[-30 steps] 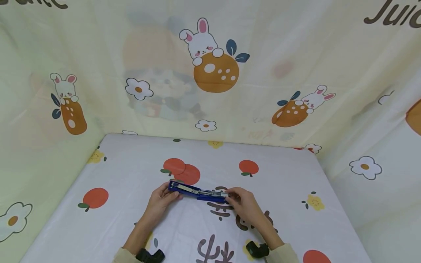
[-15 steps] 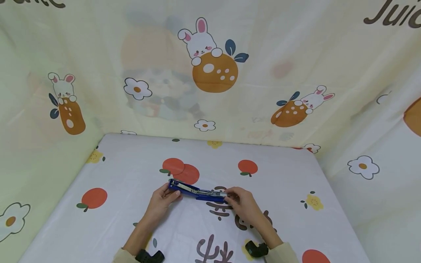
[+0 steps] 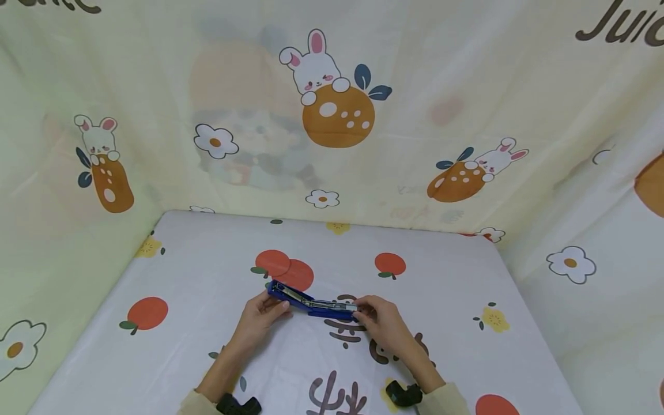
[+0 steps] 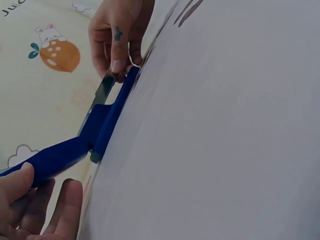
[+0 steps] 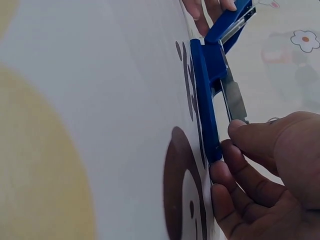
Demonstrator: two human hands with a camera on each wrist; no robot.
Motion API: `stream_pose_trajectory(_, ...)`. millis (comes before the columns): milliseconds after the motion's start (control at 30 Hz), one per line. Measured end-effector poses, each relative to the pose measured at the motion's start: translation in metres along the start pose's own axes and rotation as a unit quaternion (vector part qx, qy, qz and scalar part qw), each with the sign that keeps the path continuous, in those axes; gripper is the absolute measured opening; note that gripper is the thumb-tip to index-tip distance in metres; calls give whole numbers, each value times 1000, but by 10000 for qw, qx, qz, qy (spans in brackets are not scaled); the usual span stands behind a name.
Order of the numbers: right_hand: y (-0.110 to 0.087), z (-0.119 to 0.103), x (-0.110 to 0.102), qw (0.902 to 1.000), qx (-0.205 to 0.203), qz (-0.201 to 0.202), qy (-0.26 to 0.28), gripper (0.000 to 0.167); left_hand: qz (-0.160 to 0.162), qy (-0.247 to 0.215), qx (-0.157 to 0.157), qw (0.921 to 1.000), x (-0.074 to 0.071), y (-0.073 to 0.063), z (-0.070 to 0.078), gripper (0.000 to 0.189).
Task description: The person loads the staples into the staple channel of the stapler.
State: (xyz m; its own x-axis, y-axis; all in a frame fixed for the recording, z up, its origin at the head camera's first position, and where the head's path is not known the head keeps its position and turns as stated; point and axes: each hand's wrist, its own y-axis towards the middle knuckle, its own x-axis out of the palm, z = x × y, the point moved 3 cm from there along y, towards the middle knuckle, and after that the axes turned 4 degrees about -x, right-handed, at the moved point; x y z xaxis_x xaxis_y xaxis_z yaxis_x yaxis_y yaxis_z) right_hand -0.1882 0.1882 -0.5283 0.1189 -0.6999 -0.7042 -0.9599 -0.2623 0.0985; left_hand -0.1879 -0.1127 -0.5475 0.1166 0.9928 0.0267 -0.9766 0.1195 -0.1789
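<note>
A blue stapler [image 3: 324, 308] lies across the middle of the table with its top cover swung up and back to the left. Its metal staple channel [image 5: 233, 95] shows bare above the flat blue base [image 4: 116, 115]. My left hand [image 3: 261, 317] grips the raised cover at its end, thumb on the near side. At the stapler's other end, my right hand [image 3: 381, 320] pinches the tip of the metal channel between thumb and index finger [image 5: 237, 155]. The other right fingers sit right at the end of the base.
The table [image 3: 441, 276] wears a white cloth printed with fruit, flowers and dark lettering. A cream curtain [image 3: 249, 69] with rabbit prints hangs behind it and along both sides. Dark camera mounts [image 3: 404, 393] sit on both wrists.
My left hand has raised the stapler's cover end slightly, so it tilts up a little more. The right hand keeps its place at the channel tip.
</note>
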Motion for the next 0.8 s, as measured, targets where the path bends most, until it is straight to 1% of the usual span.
stream_pose_trajectory(167,1,0,0,10000,-50,-62,-5,22,-69,-37,127,9999,4,1,1,40)
stream_pose_trajectory(433,1,-1,0,10000,21,-72,35,22,-156,-82,343,9993,10,-2,5,45)
stream_pose_trajectory(600,1,-2,0,9999,96,-63,43,22,-158,85,474,9987,14,-2,8,48)
stream_pose_trajectory(800,0,-1,0,9999,107,-59,39,21,-130,295,558,9979,19,-2,9,49)
